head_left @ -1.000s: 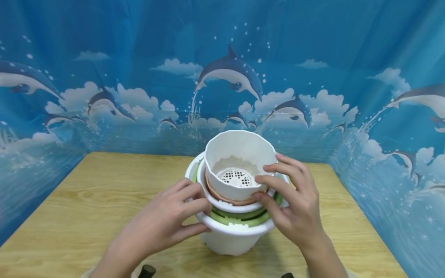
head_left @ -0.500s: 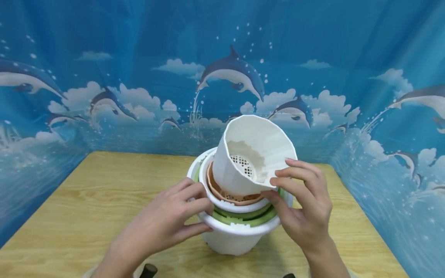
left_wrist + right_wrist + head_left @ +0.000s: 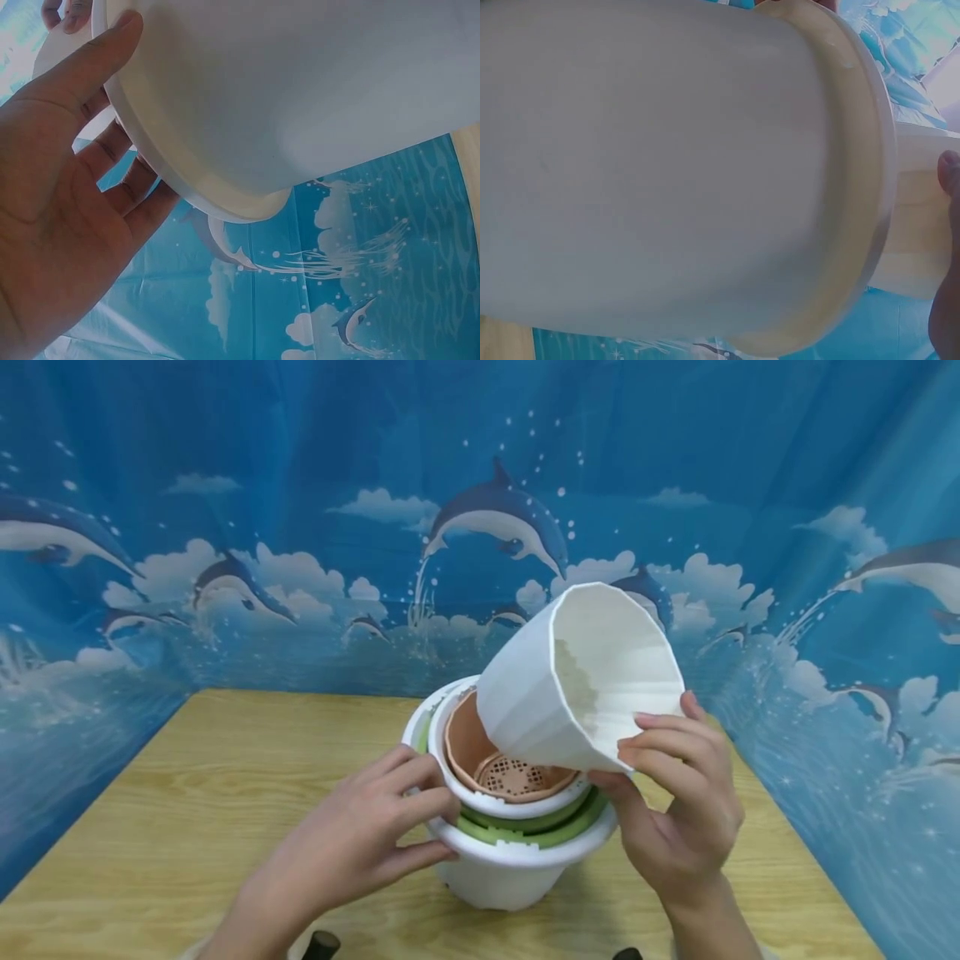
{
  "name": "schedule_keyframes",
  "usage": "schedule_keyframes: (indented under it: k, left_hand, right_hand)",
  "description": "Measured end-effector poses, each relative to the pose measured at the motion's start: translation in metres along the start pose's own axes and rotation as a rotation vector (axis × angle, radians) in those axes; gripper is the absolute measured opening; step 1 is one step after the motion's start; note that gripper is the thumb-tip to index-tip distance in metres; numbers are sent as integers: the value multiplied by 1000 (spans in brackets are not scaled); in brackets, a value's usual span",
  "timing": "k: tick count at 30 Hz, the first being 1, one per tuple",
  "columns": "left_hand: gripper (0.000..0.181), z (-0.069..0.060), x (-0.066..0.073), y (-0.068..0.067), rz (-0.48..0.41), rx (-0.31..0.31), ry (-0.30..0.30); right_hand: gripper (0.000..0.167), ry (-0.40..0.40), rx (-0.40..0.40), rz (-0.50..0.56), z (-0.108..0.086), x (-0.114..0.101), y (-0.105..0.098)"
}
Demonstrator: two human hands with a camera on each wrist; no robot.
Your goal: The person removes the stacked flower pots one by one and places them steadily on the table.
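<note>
A stack of nested pots stands upright on the table: a large white outer pot (image 3: 501, 881), a green one (image 3: 555, 833), a smaller white rim and a brown pot (image 3: 467, 735) with a mesh bottom. My left hand (image 3: 367, 818) grips the stack's rims at the left, thumb under the outer rim; the left wrist view shows this hand (image 3: 67, 195) on the white rim (image 3: 172, 169). Tilted above the brown pot, mouth to the right, is a white pot (image 3: 532, 693), its rim pinched by my right hand (image 3: 675, 802). In the right wrist view the large pot (image 3: 652, 172) hides most of it.
The wooden table (image 3: 225, 793) extends to both sides of the stack. Behind and beside it hangs a blue curtain (image 3: 300, 460) printed with dolphins. Two dark rod-like ends (image 3: 321, 945) show at the bottom edge.
My right hand has moved right and tipped the small white pot up out of the brown pot, whose inside now shows. My left hand has stayed on the stack.
</note>
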State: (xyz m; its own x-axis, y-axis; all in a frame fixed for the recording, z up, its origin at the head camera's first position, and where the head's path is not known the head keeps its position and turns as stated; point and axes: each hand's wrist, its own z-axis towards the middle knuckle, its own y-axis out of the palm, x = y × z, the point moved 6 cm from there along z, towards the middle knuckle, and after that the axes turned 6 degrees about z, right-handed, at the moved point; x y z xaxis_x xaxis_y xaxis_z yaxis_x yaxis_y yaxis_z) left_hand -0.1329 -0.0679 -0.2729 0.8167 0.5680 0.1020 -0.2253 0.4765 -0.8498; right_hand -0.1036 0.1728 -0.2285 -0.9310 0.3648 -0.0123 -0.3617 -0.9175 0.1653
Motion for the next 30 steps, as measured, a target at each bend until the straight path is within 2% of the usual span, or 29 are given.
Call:
schedule_keyframes:
  k: [9,12,16,20,24,30]
  left_hand:
    - [21,-1,0,0,-5,-4,1]
    - [21,-1,0,0,-5,0,8]
    - [21,0,0,1,-12,0,3]
    - [22,-1,-1,1,-21,1,-7]
    - [23,-2,-1,1,-20,5,-5]
    - [23,-2,-1,0,-9,15,5]
  right_hand:
    - [44,-6,152,-71,-1,11,-17]
    - [46,14,166,-119,0,17,-23]
    - [48,33,172,-176,0,26,-29]
    - [48,15,172,-220,-2,34,-31]
    - [49,-3,144,-287,-4,41,-34]
    - [48,18,102,-359,-8,51,-37]
